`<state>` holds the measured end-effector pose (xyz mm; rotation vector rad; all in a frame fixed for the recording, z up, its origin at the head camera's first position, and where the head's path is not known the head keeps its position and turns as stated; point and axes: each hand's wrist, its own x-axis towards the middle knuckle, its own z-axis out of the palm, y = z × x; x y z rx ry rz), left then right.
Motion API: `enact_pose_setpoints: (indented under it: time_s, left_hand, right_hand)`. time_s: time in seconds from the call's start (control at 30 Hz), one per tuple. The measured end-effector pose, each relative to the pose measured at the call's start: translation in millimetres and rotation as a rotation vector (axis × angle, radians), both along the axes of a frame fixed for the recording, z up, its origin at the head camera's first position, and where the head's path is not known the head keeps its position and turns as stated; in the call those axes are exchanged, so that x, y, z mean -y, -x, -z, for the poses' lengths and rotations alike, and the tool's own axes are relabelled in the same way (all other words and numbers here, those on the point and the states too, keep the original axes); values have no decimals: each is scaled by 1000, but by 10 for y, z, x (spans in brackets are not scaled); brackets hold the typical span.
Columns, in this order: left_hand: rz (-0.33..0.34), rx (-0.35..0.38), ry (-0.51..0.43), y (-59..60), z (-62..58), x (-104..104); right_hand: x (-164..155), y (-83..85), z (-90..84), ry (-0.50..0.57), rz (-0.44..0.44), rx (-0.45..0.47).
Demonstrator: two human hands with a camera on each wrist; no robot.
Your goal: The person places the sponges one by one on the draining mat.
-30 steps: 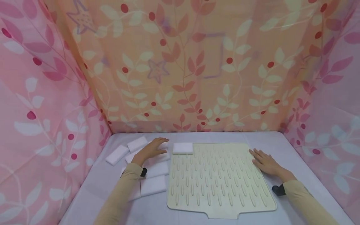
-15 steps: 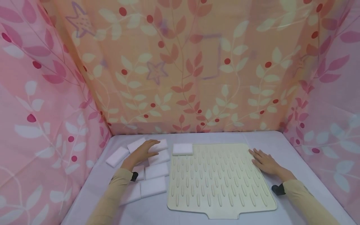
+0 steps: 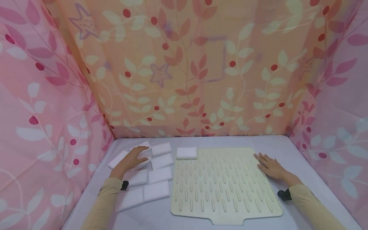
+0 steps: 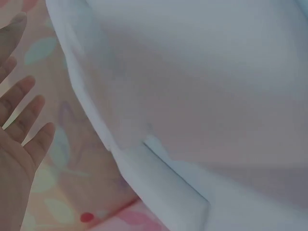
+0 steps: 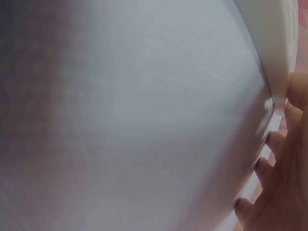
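Observation:
My left hand hovers over the far left group of white sponges, thumb apart from the fingers. In the left wrist view its fingers are spread, with nothing between them. A few sponges beneath it are partly hidden. My right hand rests flat at the right edge of a cream ribbed mat. In the right wrist view the thumb touches the mat's rim, and the other fingertips lie on the white cloth. One white sponge sits on the mat's far left corner.
The white-covered table is walled by patterned curtains on the left, back and right. The sponge group lies close along the mat's left edge. A tab juts from the mat's near edge.
My left hand has moved left and slightly down, from near the mat's far left corner to over the far left sponges, uncovering those on the right. My right hand stays put.

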<state>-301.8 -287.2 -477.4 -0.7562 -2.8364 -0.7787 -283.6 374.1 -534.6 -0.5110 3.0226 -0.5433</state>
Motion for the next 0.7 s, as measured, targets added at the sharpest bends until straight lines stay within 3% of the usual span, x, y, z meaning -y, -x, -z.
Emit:
enact_pose_setpoints:
  time_s: [0.07, 0.3, 0.4, 0.7]
  left_hand:
    - [-31, 8, -13, -20, 22, 90]
    - [-77, -92, -6, -66, 153, 368]
    - [-113, -98, 1, -103, 192, 469]
    - [-300, -138, 45, -231, 228, 711]
  right_hand:
    - [-3, 3, -2, -1, 1, 0]
    - [-15, 5, -8, 5, 0, -8]
    - [-24, -1, 7, 5, -2, -13]
    - [-17, 13, 39, 3, -4, -21]
